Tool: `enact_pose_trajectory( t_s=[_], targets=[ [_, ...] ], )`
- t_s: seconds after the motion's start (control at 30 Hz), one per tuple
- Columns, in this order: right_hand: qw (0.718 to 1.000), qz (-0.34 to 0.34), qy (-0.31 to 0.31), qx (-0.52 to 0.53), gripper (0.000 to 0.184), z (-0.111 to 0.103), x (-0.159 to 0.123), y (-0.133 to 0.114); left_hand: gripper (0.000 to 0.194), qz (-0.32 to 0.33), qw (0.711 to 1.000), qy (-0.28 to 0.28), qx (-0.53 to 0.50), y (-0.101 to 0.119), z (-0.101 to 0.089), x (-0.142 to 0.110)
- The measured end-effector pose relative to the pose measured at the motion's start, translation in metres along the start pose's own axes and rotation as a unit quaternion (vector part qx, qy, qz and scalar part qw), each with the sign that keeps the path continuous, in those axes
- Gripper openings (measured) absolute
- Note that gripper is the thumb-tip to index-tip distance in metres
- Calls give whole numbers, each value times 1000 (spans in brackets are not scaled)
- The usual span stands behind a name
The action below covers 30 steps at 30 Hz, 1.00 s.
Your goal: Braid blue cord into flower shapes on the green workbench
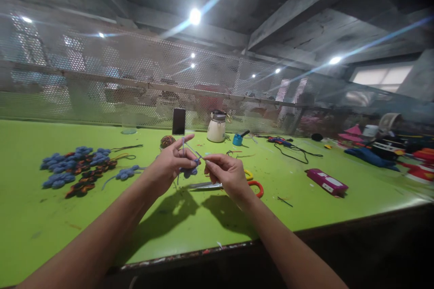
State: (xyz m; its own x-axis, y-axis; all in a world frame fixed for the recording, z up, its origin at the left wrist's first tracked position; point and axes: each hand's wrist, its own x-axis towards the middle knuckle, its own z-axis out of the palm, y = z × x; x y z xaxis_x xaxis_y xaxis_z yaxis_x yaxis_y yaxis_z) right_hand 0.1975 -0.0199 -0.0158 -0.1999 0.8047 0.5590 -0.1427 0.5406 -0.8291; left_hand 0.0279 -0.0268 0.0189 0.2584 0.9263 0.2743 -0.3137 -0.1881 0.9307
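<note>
My left hand pinches a small blue crochet piece between thumb and fingers. Blue yarn runs over its raised index finger and down to the piece. Close beside it on the right, my right hand is closed in a pinch on a thin crochet hook, mostly hidden by the fingers, its tip at the yarn. Under the right hand lie scissors with orange and yellow handles. To the left are several blue crochet flowers, dark orange-and-black ones and a single blue flower.
Behind my hands on the green table are a multicoloured yarn ball, an upright phone, a white jug and a blue pot. A purple box and a corded tool lie right. A perforated screen borders the back.
</note>
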Motion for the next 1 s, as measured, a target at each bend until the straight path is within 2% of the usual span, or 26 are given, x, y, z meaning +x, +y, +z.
enact_pose_trajectory(
  t_s=[0.23, 0.43, 0.53, 0.67, 0.83, 1.0],
  targets=[
    [1000, 0, -4, -23, 15, 3, -1, -4, 82, -10, 1000, 29, -3, -2, -3, 3],
    [999, 41, 0, 28, 18, 3, 0, 0, 82, -25, 999, 23, 4, -1, -3, 4],
    [999, 48, -1, 18, 19, 2, 1, 2, 81, -39, 999, 17, -7, -1, -4, 3],
    [999, 7, -6, -45, 18, -1, 1, 1, 81, -61, 997, -3, -48, 3, -5, 0],
    [994, -39, -10, -102, 16, -5, -1, -1, 79, -56, 994, -27, -86, 9, -7, -3],
    [989, -68, -18, -129, 14, -6, -1, -5, 72, -61, 992, -28, -110, 11, -9, -3]
  ],
)
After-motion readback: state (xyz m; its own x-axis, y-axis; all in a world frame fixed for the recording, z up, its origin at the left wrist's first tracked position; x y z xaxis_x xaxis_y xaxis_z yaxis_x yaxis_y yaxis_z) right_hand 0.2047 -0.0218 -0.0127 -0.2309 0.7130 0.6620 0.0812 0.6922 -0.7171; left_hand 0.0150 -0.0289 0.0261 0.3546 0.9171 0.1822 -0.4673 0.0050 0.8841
